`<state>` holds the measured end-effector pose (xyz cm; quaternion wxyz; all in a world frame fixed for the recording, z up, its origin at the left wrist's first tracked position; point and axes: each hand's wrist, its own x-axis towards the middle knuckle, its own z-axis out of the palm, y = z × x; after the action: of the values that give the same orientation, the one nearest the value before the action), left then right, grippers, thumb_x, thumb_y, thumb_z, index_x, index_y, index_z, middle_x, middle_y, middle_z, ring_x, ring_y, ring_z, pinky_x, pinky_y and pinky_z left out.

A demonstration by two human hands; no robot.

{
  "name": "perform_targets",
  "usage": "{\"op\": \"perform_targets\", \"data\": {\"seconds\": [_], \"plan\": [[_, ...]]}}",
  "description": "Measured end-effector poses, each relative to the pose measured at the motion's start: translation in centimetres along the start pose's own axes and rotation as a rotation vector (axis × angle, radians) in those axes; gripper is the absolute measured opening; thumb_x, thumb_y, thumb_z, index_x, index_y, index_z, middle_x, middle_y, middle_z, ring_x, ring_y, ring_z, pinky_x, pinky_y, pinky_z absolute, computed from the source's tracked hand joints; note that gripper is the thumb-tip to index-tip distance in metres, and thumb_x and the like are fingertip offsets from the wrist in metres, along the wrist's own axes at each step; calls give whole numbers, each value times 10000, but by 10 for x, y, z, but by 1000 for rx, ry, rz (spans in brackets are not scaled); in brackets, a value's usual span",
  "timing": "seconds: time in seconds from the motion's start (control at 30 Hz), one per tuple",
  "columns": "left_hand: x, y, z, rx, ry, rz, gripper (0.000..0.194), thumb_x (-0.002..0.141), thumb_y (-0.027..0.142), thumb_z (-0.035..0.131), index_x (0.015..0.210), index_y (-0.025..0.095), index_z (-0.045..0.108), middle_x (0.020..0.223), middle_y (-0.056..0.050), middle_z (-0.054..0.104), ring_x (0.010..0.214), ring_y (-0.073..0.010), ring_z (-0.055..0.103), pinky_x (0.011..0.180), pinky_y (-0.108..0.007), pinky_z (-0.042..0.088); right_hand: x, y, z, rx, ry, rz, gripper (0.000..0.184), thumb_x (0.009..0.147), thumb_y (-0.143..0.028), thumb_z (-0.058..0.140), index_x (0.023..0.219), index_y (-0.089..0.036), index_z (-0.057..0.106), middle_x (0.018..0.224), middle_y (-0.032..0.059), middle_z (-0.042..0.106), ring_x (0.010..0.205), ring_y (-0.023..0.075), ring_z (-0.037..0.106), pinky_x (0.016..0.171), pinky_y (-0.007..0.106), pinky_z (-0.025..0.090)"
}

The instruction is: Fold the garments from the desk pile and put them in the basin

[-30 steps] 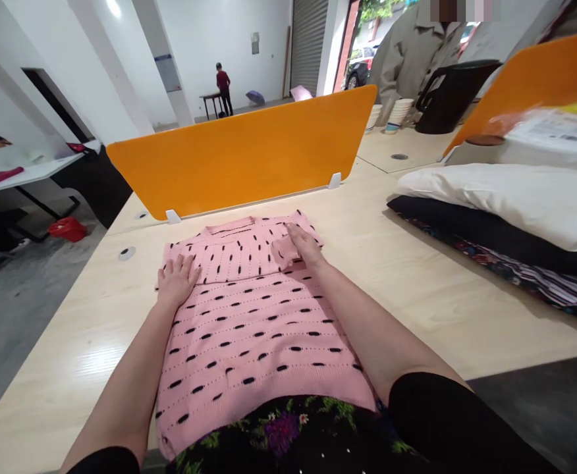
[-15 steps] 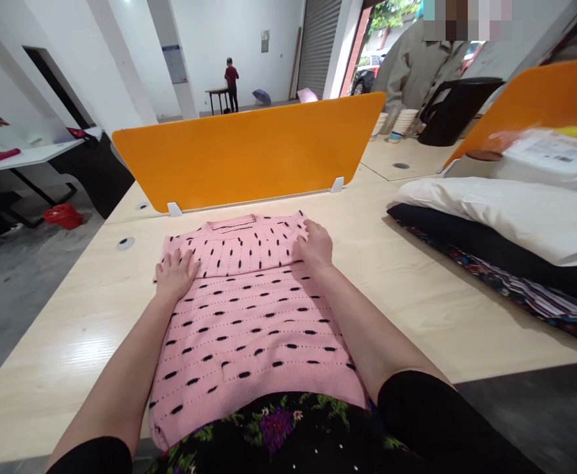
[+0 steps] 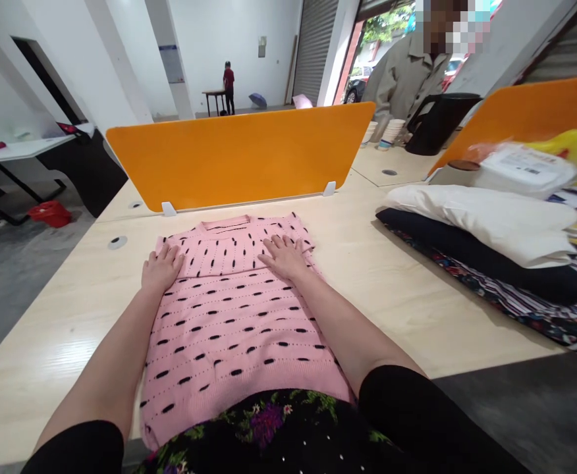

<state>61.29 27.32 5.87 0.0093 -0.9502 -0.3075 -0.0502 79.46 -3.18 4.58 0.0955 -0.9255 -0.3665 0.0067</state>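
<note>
Head view: the pink, black-flecked knit sweater (image 3: 239, 316) lies on the desk (image 3: 362, 283), just on the near side of the orange partition (image 3: 244, 161), neckline toward it. Left hand (image 3: 163, 268) and right hand (image 3: 284, 257), palms down, fingers spread, rest on the layer nearest the partition, gripping nothing visible. Light, even pressure should flatten that layer without stretching the knit.

A pale wood-grain bench (image 3: 352, 283) carries an orange divider (image 3: 239, 158). Beyond it stand white walls (image 3: 229, 33) and a grey roller shutter (image 3: 315, 49), beside an opening (image 3: 370, 49) onto daylit greenery (image 3: 387, 26). Bare grey floor (image 3: 12, 276) spreads at the left
</note>
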Motion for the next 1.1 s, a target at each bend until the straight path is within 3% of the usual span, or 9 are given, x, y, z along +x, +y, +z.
{"op": "perform_targets", "data": {"seconds": [0.1,0.2,0.33,0.47,0.6,0.77,0.87,0.97,1.1], "plan": [[-4,12,-5,25,24,-42,583,952,490,149,1426,273,411,1540,-79,353,1347,-374,320,1042,-653,277,4,1,-1,-11,36,-19,644,941,-637,224,1474,-302,358,1569,60,304,1418,357,238,1098,663,156],[-25,29,-6,49,74,4,594,962,428,129,1432,193,405,1520,-134,373,1411,-357,240,1081,-658,212,9,3,-3,-17,42,-51,627,946,-616,233,1467,-295,369,1557,63,330,1402,350,267,1094,647,189],[-76,41,-1,27,-35,194,646,949,537,172,1511,233,273,1597,-73,229,1452,-355,162,1125,-621,179,0,12,-5,9,1,-78,665,940,-618,259,1500,-265,317,1591,65,248,1436,349,200,1118,635,162],[-110,32,2,23,-99,178,663,944,575,164,1525,266,239,1613,-53,183,1454,-377,145,1135,-618,155,-28,25,0,-7,15,-118,700,918,-661,286,1514,-295,283,1609,43,192,1459,368,102,1116,673,95],[-98,28,4,7,-107,197,665,940,594,172,1524,284,240,1618,-47,164,1455,-382,132,1126,-639,150,-37,37,5,-5,16,-47,665,920,-650,297,1501,-327,303,1605,26,207,1451,366,126,1110,670,110],[-66,37,7,-4,-85,220,649,945,573,180,1523,286,248,1613,-44,185,1455,-374,134,1123,-651,147,-17,46,3,3,29,-10,639,933,-602,316,1500,-308,314,1603,28,218,1443,354,150,1122,617,141],[-61,37,5,-13,-69,238,637,951,549,177,1518,271,264,1610,-38,197,1450,-361,159,1135,-624,153,-15,44,-6,13,27,-12,625,946,-571,318,1504,-290,310,1602,33,221,1446,347,151,1131,611,125],[-77,37,-3,-18,-72,233,621,965,496,167,1500,214,308,1594,-71,244,1443,-339,200,1145,-594,166,-39,35,-16,19,12,-26,631,956,-566,311,1511,-267,298,1604,53,210,1458,353,123,1125,650,99],[-137,43,-10,-25,-64,346,672,968,540,193,1521,163,250,1606,-94,199,1478,-295,119,1181,-534,127,-109,23,-15,30,-84,-191,710,928,-682,277,1532,-312,235,1625,13,121,1478,337,61,1150,632,70]]}}
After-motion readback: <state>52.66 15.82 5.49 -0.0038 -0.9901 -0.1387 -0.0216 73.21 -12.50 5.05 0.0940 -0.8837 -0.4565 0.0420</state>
